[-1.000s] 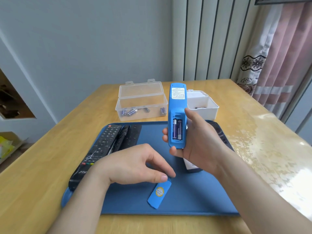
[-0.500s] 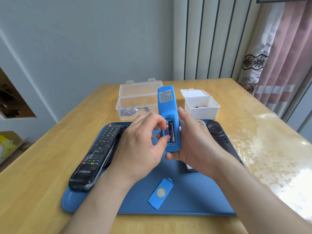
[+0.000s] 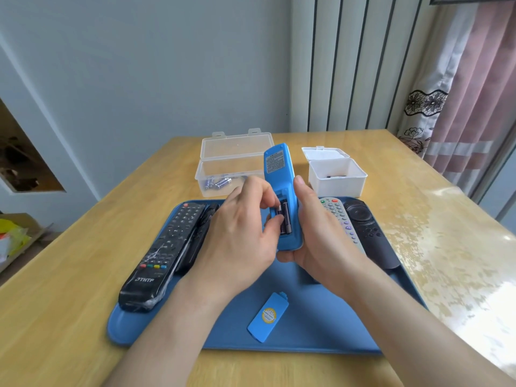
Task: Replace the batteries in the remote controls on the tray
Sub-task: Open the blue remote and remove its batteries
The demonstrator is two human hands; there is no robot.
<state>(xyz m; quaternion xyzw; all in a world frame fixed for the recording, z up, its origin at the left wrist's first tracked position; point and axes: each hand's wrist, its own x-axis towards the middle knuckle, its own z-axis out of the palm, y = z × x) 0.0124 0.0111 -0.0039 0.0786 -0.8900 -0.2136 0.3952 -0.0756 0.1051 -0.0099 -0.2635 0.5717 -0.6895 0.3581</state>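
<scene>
Your right hand (image 3: pixel 312 233) grips the upright blue remote (image 3: pixel 280 177) above the tray (image 3: pixel 321 317); your left hand (image 3: pixel 243 236) pinches a battery (image 3: pixel 282 220) in its open compartment.

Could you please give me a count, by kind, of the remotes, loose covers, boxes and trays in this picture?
Remotes: 5 – blue remote, black TNTF remote, black remote beside it, grey remote, dark remote
Loose battery cover: 1
Open boxes: 2 – clear box, white box
Tray: 1
Total: 9
</scene>
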